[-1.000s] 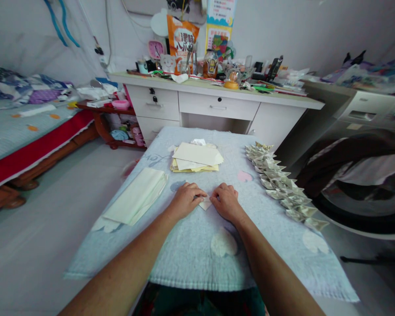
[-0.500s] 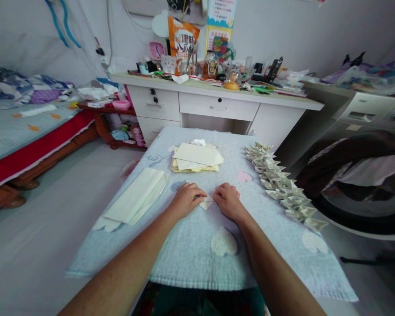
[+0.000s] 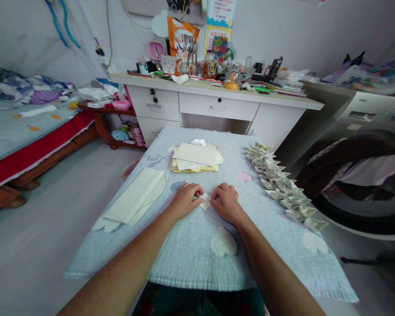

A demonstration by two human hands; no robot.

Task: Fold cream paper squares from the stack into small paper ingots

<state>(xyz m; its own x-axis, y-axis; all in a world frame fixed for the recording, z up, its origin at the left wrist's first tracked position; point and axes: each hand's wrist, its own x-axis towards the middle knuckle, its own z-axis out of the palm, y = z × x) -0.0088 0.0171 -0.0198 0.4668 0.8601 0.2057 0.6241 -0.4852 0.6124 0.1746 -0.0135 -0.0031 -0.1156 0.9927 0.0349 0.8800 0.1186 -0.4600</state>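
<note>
A small folded piece of cream paper point(image 3: 205, 202) lies on the cloth-covered table between my hands. My left hand point(image 3: 186, 199) pinches its left side, thumb and fingers curled together. From the other side my right hand point(image 3: 226, 201) grips the paper's right edge with bent fingers. Beyond them sits a stack of cream and yellow paper sheets point(image 3: 197, 156). To the left rests a thick folded bundle of pale paper point(image 3: 134, 197). Several folded paper pieces with pointed tips point(image 3: 279, 182) stand in a long row on the right.
A pale blue cloth point(image 3: 184, 254) with heart shapes covers the table. Behind it is a white desk point(image 3: 213, 103) crowded with a jar, an orange bag and other items. A washing machine point(image 3: 364, 114) stands at the right, a bed point(image 3: 29, 123) at the left.
My right hand has shifted slightly left, closer to my left hand. The paper between them looks smaller and narrower.
</note>
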